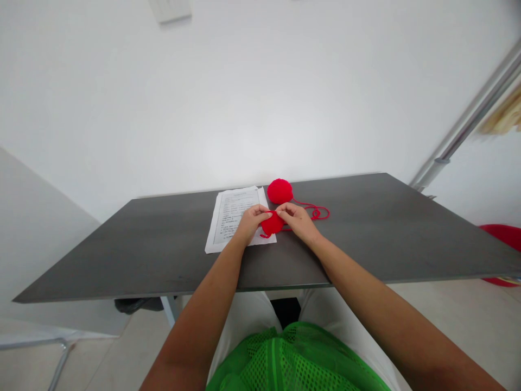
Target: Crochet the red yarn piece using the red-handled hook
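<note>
Left hand (253, 221): we had thumb and fingers clamped on the red piece (272, 223).
Right hand (296, 218): we pinched its other top edge, near the yarn ball (279, 191).

- Yarn ball (280, 191): on tabletop (142, 244), near far edge.
- Papers (232, 213): left of yarn ball.
- Loose yarn (316, 213): right of yarn ball and before it.
- Yarn piece (272, 223): before yarn ball.
- Wall (260, 98): behind yarn ball.
</note>
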`<state>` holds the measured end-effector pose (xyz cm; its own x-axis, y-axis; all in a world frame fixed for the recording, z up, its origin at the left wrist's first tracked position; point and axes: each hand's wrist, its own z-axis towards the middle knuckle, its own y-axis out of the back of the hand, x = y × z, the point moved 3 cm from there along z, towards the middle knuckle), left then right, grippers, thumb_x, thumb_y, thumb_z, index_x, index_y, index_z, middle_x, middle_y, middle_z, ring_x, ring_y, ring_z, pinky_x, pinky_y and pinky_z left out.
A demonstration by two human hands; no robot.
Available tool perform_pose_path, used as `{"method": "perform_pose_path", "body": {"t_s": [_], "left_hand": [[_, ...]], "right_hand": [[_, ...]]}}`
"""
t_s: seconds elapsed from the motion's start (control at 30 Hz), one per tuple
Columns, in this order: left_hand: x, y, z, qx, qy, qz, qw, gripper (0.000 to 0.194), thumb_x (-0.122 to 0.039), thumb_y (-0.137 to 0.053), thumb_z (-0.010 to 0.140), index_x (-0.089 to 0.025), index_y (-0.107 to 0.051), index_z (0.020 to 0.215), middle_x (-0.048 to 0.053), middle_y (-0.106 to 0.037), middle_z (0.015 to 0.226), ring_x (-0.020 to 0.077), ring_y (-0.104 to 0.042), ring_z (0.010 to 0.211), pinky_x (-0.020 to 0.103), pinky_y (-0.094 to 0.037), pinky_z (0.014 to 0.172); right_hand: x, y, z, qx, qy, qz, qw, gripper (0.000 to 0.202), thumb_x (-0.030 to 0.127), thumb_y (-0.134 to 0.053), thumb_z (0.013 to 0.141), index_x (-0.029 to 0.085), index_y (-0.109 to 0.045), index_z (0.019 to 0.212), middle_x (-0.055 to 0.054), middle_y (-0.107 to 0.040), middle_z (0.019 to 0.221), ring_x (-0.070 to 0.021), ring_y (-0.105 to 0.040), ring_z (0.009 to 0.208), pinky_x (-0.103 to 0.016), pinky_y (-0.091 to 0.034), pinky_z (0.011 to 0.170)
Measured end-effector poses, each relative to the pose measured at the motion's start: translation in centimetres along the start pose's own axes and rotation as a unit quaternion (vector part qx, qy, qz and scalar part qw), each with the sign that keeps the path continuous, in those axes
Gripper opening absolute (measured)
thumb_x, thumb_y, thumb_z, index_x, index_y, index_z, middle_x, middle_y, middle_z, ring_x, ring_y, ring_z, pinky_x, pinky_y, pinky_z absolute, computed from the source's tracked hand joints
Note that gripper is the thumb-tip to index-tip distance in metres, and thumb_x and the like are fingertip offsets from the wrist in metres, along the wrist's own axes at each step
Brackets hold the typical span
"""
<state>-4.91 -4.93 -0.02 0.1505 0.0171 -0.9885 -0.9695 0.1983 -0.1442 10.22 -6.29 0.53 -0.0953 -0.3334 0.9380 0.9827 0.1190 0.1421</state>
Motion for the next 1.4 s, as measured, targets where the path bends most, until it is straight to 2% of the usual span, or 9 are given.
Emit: {"method": "perform_pose_path", "body": {"t_s": [0.5, 1.03, 1.23, 1.4], "left_hand": [[0.18, -0.02, 0.12, 0.010, -0.006, 0.006, 1.000, 0.019, -0.025, -0.072, 0.057, -0.015, -0.060, 0.069, -0.003, -0.062, 0.059, 0.0090, -0.053, 0.054, 0.022, -0.038, 0.057], [0.20, 0.13, 0.12, -0.002, -0.010, 0.039, 0.999, 0.018, -0.026, -0.070, 0.058, -0.015, -0.060, 0.068, -0.003, -0.061, 0.056, 0.0095, -0.052, 0.053, 0.023, -0.038, 0.056], [0.04, -0.13, 0.02, 0.003, -0.003, 0.036, 0.999, 0.019, -0.025, -0.071, 0.057, -0.015, -0.060, 0.068, -0.002, -0.061, 0.057, 0.0096, -0.052, 0.054, 0.023, -0.038, 0.056], [-0.04, -0.20, -0.06, 0.012, 0.003, 0.004, 1.000, 0.020, -0.026, -0.072, 0.057, -0.015, -0.061, 0.069, -0.002, -0.062, 0.058, 0.0098, -0.053, 0.053, 0.023, -0.039, 0.056]], "right_hand": [[0.04, -0.04, -0.06, 0.002, -0.006, -0.005, 1.000, 0.020, 0.037, -0.055, 0.075, 0.017, -0.057, 0.072, 0.004, -0.046, 0.061, -0.0120, -0.042, 0.057, -0.027, -0.032, 0.058], [0.56, -0.11, -0.19, -0.010, -0.002, -0.036, 0.999, 0.022, 0.037, -0.055, 0.074, 0.016, -0.061, 0.077, 0.000, -0.057, 0.067, -0.0138, -0.049, 0.061, -0.028, -0.037, 0.061], [0.31, -0.13, -0.08, -0.004, -0.014, -0.030, 0.999, 0.021, 0.037, -0.054, 0.073, 0.017, -0.059, 0.074, 0.002, -0.051, 0.062, -0.0126, -0.045, 0.057, -0.027, -0.034, 0.057], [0.15, -0.15, 0.00, 0.003, -0.028, 0.004, 1.000, 0.022, 0.039, -0.056, 0.072, 0.017, -0.059, 0.074, 0.003, -0.052, 0.062, -0.0126, -0.046, 0.058, -0.027, -0.034, 0.058]]}}
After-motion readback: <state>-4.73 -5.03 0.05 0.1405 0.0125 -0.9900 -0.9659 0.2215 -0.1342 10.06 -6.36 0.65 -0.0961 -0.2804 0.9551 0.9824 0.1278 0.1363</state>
